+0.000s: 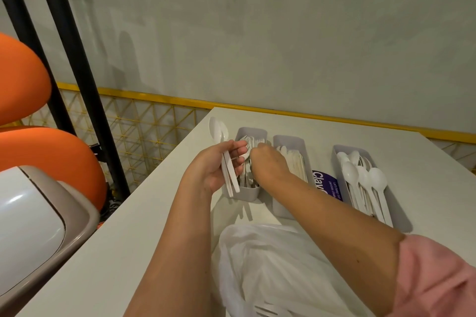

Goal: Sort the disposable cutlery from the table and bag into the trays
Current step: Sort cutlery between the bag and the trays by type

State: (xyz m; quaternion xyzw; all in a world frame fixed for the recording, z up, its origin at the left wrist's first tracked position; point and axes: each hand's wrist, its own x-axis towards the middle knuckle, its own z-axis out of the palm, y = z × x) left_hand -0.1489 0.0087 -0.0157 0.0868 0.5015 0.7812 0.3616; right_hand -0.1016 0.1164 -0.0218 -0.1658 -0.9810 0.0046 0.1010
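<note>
The left hand is hovering in the middle of the frame, its grip clamping round the handles of 2 white spoons, whose bowls are pointing up above the fingers. Just right of it, the right hand is reaching down into the fork tray, the leftmost of 3 grey trays sitting side by side on the white worktop. Its fingers are curling among the forks, and I cannot tell whether that grip is clamping on anything, since the knuckles are hiding the fingertips. The knife tray is lying in the middle, partly behind the right wrist, with white knives filling it. The spoon tray is standing further right, carrying the sorted spoons. A purple card is lying between the knife tray and the spoon tray. A crumpled clear bag is sitting at lower centre, under the right forearm, with fork tines showing at the bottom edge. A pink sleeve is covering the right upper arm at lower right, and a bin is standing at lower left.
</note>
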